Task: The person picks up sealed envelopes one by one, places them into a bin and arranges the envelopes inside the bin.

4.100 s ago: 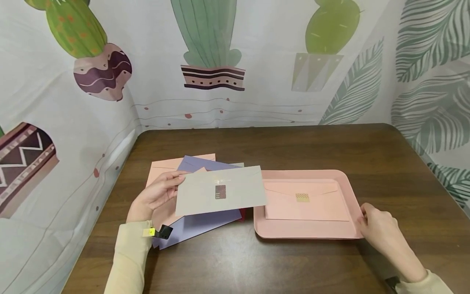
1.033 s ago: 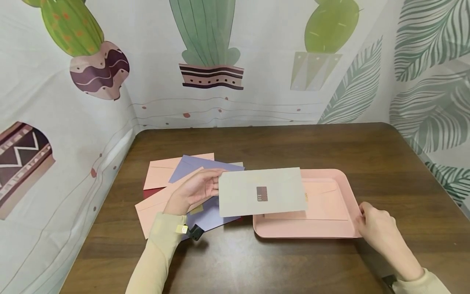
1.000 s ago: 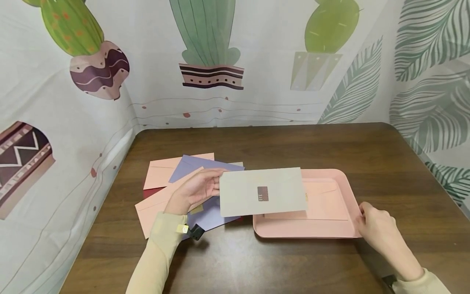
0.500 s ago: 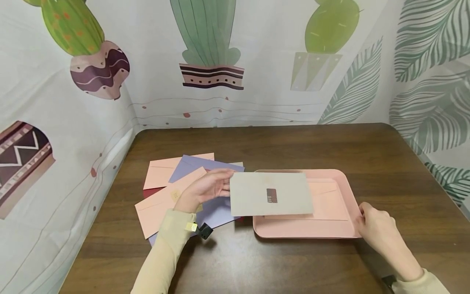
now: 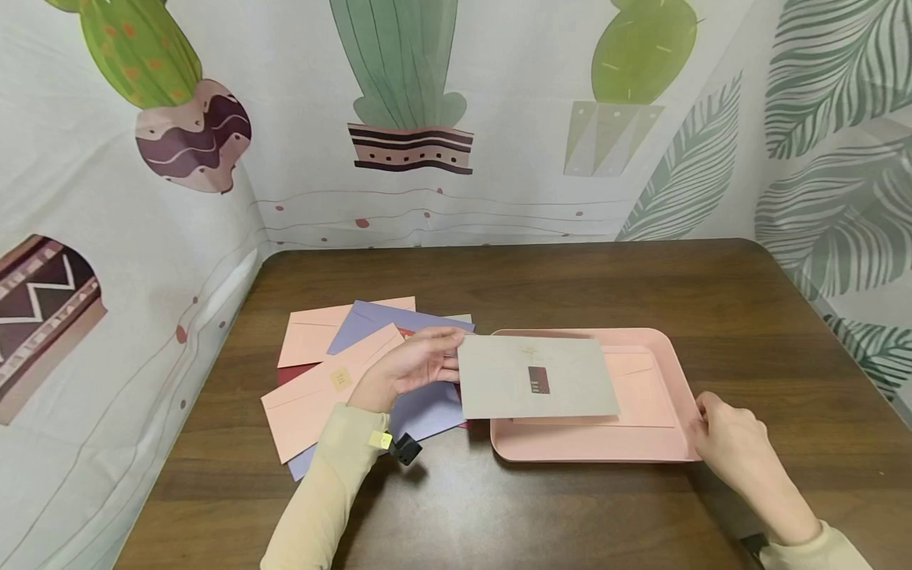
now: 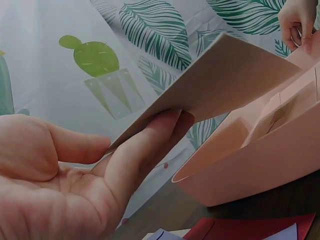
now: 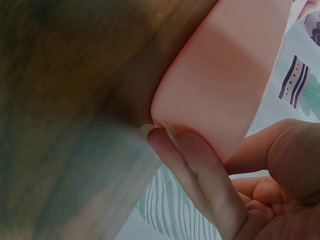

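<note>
1 grey envelope [image 5: 575,388] is pinched by the left hand [image 5: 412,368] at its left edge and held raised over the left part of the pink tray [image 5: 591,445]. The tray's right end is gripped between thumb and fingers of the right hand [image 5: 737,447]. Overlapping envelopes [image 5: 321,408] are noted left of the tray.

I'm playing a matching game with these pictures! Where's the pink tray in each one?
Head: right of the middle, the grey envelope hiding some of the tray's left part.
Left wrist: on the right side; the tray runs off the right edge.
Right wrist: from the middle up to the top edge, the tray looking steeply tilted.
Landmark: find the right hand at the tray's end in all three.
</note>
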A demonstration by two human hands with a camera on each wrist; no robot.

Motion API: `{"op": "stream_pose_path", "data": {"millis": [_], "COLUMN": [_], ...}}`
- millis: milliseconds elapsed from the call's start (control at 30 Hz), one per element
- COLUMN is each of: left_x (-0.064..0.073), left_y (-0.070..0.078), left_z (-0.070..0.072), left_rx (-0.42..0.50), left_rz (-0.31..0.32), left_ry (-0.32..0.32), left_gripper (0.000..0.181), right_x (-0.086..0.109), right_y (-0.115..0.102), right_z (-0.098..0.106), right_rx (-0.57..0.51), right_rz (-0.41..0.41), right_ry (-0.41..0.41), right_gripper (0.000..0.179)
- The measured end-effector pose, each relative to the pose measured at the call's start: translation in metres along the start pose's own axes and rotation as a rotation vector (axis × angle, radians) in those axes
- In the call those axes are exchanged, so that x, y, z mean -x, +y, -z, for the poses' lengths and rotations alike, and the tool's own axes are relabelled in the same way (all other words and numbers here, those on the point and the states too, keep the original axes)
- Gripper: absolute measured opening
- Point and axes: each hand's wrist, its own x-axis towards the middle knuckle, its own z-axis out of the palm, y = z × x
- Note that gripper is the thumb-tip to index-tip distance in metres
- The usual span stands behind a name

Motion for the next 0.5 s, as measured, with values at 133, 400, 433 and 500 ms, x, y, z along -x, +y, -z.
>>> {"op": "stream_pose_path", "data": {"millis": [133, 400, 433, 500], "left_x": [-0.0018, -0.0071, -0.0076, -0.009], "left_y": [0.0001, -0.001, -0.0015, -0.0029], "left_z": [-0.0025, -0.0063, -0.0071, -0.0079], "left_rx": [0.002, 0.008, 0.007, 0.001], "left_rz": [0.003, 0.0, 0.0, 0.004], "left_ry": [-0.008, -0.019, -0.016, -0.008], "left_gripper": [0.024, 0.022, 0.023, 0.025], "right_x": [0.0, -0.0002, 0.0, 0.0004], "right_y": [0.0003, 0.0013, 0.0014, 0.0017], "right_z": [-0.0002, -0.0015, -0.0017, -0.002], "right_rx": [-0.001, 0.004, 0.003, 0.004], "right_rz": [0.002, 0.023, 0.022, 0.023], "right_ry": [0.005, 0.029, 0.029, 0.028], "right_gripper": [0.003, 0.004, 0.004, 0.004]}}
